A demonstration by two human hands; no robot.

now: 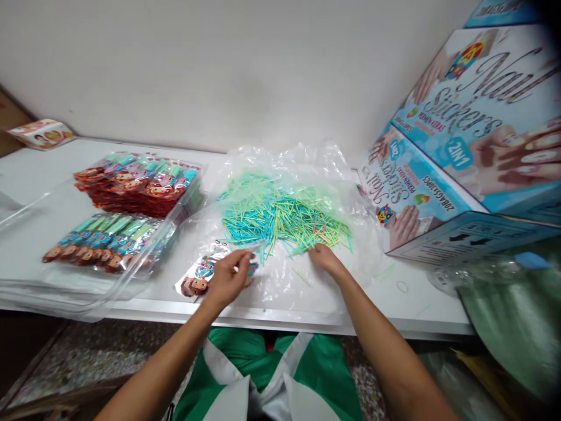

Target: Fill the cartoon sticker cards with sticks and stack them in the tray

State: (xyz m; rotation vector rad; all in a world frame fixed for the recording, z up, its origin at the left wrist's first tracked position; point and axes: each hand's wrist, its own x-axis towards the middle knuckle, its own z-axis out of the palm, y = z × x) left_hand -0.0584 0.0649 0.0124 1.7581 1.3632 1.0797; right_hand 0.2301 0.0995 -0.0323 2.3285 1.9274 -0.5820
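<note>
Thin blue and green plastic sticks (280,219) lie in a loose pile on a clear plastic bag (284,289) in front of me. My left hand (231,273) is closed in a pinch on a small printed pouch (252,269), mostly hidden by the fingers. Beside that hand, flat on the table, are more printed pouches (195,285) with a cartoon figure. At the pile's near right edge, my right hand (324,258) has its fingers pressed together on a few green sticks (304,249); the fingertips are partly hidden.
Left of the pile, a clear plastic tray (120,286) holds rows of filled pouches (131,181). Nail Stickers cartons (473,117) are stacked at the right. A rubber band (402,286) lies near a clear, blue-capped container (532,260). The table's front edge (280,316) runs close to me.
</note>
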